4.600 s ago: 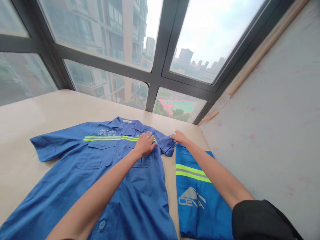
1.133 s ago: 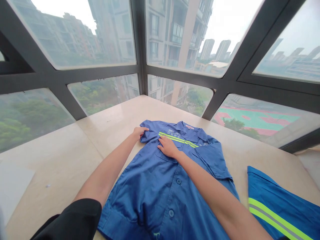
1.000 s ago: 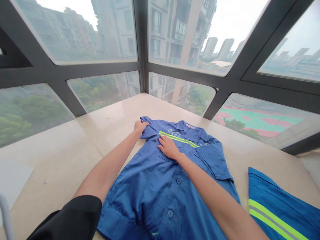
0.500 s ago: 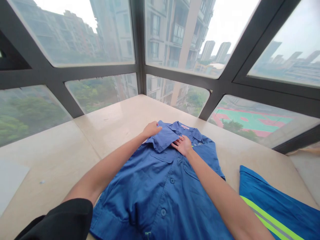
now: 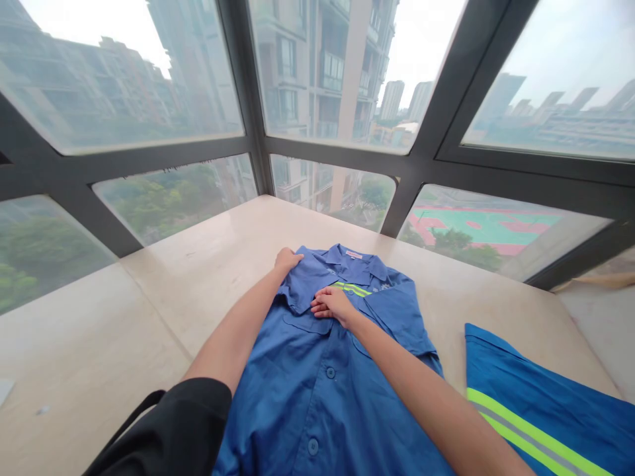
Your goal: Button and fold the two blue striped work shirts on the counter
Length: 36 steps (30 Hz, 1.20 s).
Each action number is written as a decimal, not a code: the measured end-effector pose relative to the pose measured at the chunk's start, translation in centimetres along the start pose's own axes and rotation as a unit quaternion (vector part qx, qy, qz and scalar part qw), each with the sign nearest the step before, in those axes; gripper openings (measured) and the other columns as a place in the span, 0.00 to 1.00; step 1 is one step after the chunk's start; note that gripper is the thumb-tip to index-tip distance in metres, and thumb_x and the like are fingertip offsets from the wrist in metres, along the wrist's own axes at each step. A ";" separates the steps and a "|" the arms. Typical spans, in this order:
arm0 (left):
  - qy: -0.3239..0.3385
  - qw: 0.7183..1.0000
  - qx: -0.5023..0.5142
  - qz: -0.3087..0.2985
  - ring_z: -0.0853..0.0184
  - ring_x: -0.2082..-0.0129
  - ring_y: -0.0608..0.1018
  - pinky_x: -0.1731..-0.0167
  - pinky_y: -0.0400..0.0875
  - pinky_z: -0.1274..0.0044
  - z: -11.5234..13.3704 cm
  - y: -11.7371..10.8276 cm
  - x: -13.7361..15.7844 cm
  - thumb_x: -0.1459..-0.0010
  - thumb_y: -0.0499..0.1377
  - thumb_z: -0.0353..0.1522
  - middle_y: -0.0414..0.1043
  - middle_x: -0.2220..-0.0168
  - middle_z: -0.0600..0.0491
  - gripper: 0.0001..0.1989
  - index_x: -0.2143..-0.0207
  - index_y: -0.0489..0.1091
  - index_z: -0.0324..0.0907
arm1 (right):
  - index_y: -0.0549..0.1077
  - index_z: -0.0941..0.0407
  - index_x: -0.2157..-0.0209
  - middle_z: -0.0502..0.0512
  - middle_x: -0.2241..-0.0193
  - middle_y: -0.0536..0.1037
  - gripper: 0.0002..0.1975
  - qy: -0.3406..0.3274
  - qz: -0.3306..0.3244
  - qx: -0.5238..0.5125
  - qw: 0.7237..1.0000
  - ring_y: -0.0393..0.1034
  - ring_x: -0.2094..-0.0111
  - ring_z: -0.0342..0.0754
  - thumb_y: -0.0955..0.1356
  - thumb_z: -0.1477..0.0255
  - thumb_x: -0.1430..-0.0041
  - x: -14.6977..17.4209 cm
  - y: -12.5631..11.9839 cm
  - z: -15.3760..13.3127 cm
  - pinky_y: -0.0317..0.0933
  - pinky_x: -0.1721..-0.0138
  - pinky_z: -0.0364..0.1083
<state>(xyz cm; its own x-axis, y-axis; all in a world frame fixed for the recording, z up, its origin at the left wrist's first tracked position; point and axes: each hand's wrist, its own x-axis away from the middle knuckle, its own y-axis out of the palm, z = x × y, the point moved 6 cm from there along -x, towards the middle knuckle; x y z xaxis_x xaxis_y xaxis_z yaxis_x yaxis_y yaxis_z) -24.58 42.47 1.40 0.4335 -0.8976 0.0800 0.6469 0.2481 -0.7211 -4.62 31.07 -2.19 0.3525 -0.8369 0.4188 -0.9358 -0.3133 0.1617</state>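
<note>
A blue button-front work shirt (image 5: 297, 370) lies spread on the pale stone sill, its collar toward the window corner. Its short sleeves are folded inward over the chest. My left hand (image 5: 288, 259) is closed on the folded edge by the shoulder, at the shirt's left side. Over the middle of the chest, my right hand (image 5: 333, 305) has its fingers curled together at the end of the left-lying sleeve (image 5: 303, 281). Just beyond it, a yellow-green and grey reflective strip (image 5: 353, 288) shows across the chest.
Blue folded trousers or similar garment (image 5: 540, 390) with a reflective band lie to the right. Grey-framed windows (image 5: 258, 165) meet in a corner behind the sill (image 5: 149, 357). A small white scrap (image 5: 42, 410) and a white sheet's edge (image 5: 4, 390) are at the left.
The sleeve has been laid down flatter over the chest. My right hand has moved left and its fingers have curled; the reflective strip is more exposed. The view has shifted right.
</note>
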 end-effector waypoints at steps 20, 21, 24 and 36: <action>-0.050 0.973 0.001 -0.227 0.63 0.74 0.76 0.79 0.67 0.78 -4.0 -5.6 7.1 0.73 0.76 0.37 0.76 0.75 0.49 0.23 0.72 0.75 0.39 | 0.66 0.64 0.41 0.68 0.43 0.69 0.25 -0.381 0.159 0.600 0.685 0.63 0.44 0.58 0.60 0.80 0.41 5.0 2.1 -0.1 0.59 0.45 0.53; -0.051 0.972 0.009 -0.230 0.65 0.74 0.75 0.79 0.66 0.79 -4.3 -5.8 7.7 0.74 0.76 0.35 0.75 0.75 0.50 0.22 0.72 0.75 0.40 | 0.66 0.64 0.42 0.69 0.43 0.69 0.25 -0.374 0.161 0.602 0.687 0.63 0.45 0.58 0.60 0.80 0.41 4.9 2.0 -0.1 0.59 0.46 0.53; -0.064 0.976 0.035 -0.207 0.68 0.77 0.73 0.80 0.64 0.80 -5.4 -6.1 8.4 0.72 0.75 0.29 0.72 0.78 0.54 0.18 0.74 0.75 0.40 | 0.67 0.63 0.43 0.68 0.45 0.71 0.23 -0.358 0.163 0.604 0.693 0.64 0.46 0.57 0.60 0.80 0.40 4.7 1.9 0.1 0.60 0.46 0.52; -0.120 0.952 0.136 -0.245 0.70 0.80 0.71 0.77 0.70 0.78 -6.8 -7.2 7.2 0.62 0.71 0.35 0.70 0.80 0.53 0.13 0.75 0.74 0.38 | 0.62 0.65 0.38 0.68 0.36 0.62 0.29 -0.386 0.117 0.627 0.667 0.58 0.37 0.56 0.59 0.81 0.42 4.3 2.6 0.4 0.57 0.41 0.53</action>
<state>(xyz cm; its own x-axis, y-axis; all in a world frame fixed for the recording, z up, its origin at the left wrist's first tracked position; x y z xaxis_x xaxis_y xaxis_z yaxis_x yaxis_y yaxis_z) -30.40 31.76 2.55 0.1466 -0.8287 0.5402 0.9333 -0.0651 -0.3532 -5.54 26.45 -0.33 0.5420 -0.7585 -0.3619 -0.4039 0.1425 -0.9036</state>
